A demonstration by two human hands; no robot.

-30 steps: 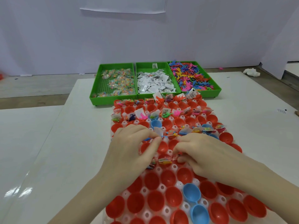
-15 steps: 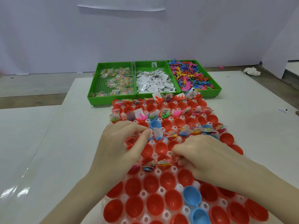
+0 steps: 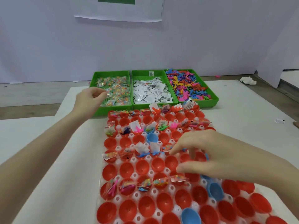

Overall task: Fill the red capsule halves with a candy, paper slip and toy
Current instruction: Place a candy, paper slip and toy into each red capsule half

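Red halves (image 3: 142, 166), glossy open cups, some stuffed, in white tray (image 3: 149, 172) on white table (image 3: 77, 159) before pale wall (image 3: 64, 38); left hand (image 3: 90, 99) loosely curled, empty; right hand (image 3: 208, 152) spread, empty.

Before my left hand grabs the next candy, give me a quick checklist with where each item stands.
1. Left hand free to pick: looks ok, fingers loosely curled, nothing seen in them.
2. Left hand at the candy tray: ok, at its near left edge.
3. Candy stock: ok, many wrapped packets left.
4. Empty red capsule halves ready: ok, a whole row is bare.
5. Right hand clear of that row: not ok, it hovers over the row's right end.
6. Right hand holding an item: cannot tell.
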